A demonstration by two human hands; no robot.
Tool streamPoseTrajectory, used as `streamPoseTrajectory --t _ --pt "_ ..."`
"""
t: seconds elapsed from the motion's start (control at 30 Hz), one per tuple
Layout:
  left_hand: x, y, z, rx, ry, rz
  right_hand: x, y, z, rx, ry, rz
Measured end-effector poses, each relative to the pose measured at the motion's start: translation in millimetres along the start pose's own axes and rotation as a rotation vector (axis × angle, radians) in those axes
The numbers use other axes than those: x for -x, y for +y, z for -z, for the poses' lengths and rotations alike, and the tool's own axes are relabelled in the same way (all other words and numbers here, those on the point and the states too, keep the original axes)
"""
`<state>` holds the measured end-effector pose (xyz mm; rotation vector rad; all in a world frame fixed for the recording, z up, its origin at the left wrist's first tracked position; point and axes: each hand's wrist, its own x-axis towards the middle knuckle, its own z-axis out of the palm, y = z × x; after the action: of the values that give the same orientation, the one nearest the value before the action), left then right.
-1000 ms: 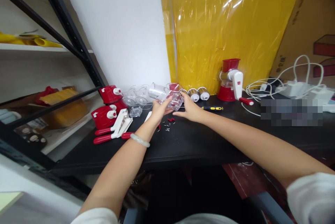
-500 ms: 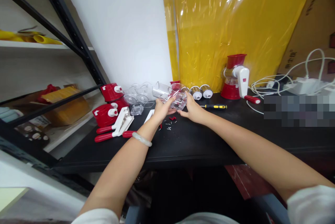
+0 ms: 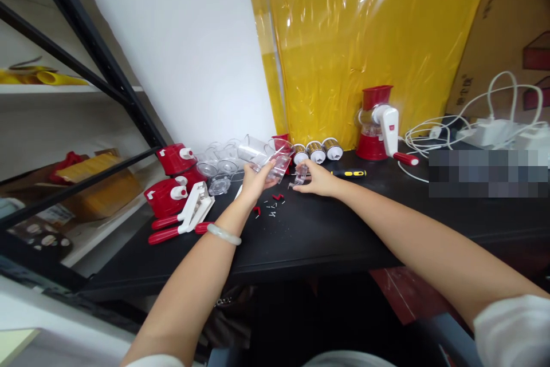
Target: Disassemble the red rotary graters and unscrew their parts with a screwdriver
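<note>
Left hand (image 3: 256, 180), frame centre: grip held clear body (image 3: 260, 153), likely steadying it. Right hand (image 3: 317, 178): grip pinched clear part (image 3: 300, 175), just beside. Screws (image 3: 272, 214) lay below, presumably handy.

The right fingers (image 3: 305, 188) partly hide the clear piece (image 3: 299, 177); the cardboard box (image 3: 507, 23) is cropped.

White short sleeves (image 3: 511, 324), thick pale bangle (image 3: 224, 235) – smooth, rounded – on left wrist (image 3: 238, 216)
</note>
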<state>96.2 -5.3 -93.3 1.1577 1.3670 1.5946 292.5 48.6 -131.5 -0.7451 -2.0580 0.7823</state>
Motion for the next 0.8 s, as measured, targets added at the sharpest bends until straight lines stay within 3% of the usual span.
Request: streamPoseTrajectory --t 0.23,0.4,0.57,0.7,0.8 --pt "1.9 -2.9 1.1 -0.101 -0.034 -0.143 3.3 -13.0 -0.5 0.323 -0.039 0.055" --pt "1.3 -2.5 1.4 -0.078 -0.021 -0.116 6.0 -21.6 -3.0 0.471 -0.170 0.070" --pt "2.2 -0.2 0.5 -0.044 0.001 -0.107 9.4 -20.1 -3.4 0.277 -0.171 0.043" --pt "1.7 2.1 -0.1 0.017 0.005 -0.114 2.3 -11.8 -4.3 0.049 -0.046 -0.078" --pt "1.4 2.2 0.0 0.056 0.024 -0.157 -4.1 -5.4 -6.4 -0.172 -0.025 -0.200"
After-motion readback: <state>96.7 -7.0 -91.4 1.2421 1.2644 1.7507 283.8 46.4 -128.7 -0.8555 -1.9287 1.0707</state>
